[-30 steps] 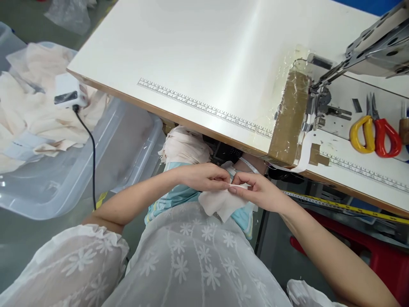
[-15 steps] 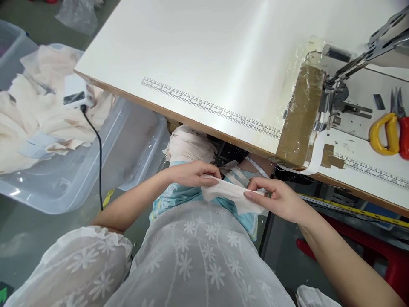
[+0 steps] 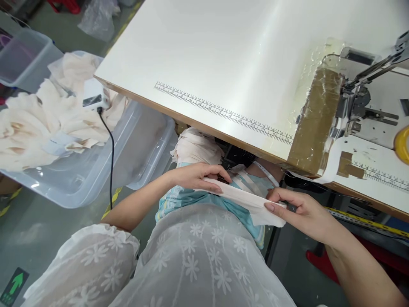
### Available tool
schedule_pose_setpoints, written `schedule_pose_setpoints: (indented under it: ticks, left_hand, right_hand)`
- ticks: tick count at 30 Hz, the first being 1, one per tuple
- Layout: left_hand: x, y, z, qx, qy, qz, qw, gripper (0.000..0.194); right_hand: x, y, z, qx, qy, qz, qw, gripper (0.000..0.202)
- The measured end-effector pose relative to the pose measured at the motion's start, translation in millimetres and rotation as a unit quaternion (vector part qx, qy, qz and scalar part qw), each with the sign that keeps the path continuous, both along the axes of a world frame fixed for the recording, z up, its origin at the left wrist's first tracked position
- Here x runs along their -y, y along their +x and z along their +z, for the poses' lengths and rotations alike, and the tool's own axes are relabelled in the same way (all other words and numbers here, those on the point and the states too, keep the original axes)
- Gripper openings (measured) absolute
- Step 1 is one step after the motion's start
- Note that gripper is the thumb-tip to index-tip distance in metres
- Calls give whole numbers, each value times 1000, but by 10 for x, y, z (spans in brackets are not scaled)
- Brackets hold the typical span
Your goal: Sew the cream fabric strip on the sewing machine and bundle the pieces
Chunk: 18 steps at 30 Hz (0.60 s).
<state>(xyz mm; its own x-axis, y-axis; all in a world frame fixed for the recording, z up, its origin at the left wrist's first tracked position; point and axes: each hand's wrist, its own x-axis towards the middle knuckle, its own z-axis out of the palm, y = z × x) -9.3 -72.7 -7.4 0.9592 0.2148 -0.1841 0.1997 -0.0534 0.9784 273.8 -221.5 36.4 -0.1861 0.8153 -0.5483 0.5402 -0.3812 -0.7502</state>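
A pale off-white fabric piece (image 3: 244,200) stretches between my hands above my lap, its long upper edge fairly straight. At its left end is my left hand (image 3: 201,177), the thumb lying over the cloth and the index finger lifted away; the other fingers are partly hidden. My right hand (image 3: 295,209) pinches the other end between thumb and fingers, and a loose corner hangs below. Beneath the cloth, blue fabric and pale strips (image 3: 246,181) lie over my legs. A bundle of cream fabric (image 3: 198,145) rests just beyond my left hand.
A white sewing table (image 3: 223,55) with a printed ruler (image 3: 223,111) stands ahead. At its right are a sewing machine (image 3: 361,102), a white tape (image 3: 334,160) and a yellow scissor handle (image 3: 401,143). Left stands a clear plastic bin (image 3: 86,179) of cream fabric, near a white device (image 3: 96,94) with a cable.
My hands have moved farther apart, drawing the fabric out longer and straighter. My left index finger has lifted off the cloth. The view has shifted, so the scene sits farther right.
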Motion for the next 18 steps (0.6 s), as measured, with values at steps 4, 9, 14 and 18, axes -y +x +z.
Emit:
schedule_pose_setpoints:
  ticks: [4, 9, 14, 18]
  left_hand:
    - [10, -3, -28, 19, 13, 2, 1000, 30]
    - [23, 2, -49, 26, 52, 35, 998, 26]
    - [38, 12, -24, 9, 64, 59, 996, 22]
    - [33, 17, -12, 14, 60, 57, 996, 17]
  right_hand:
    - [18, -11, 32, -11, 13, -4, 1000, 57]
    - [24, -19, 92, -3, 31, 2, 1000, 55]
    - [35, -8, 149, 12, 83, 18, 996, 51]
    - [47, -11, 225, 20, 132, 48, 990, 42]
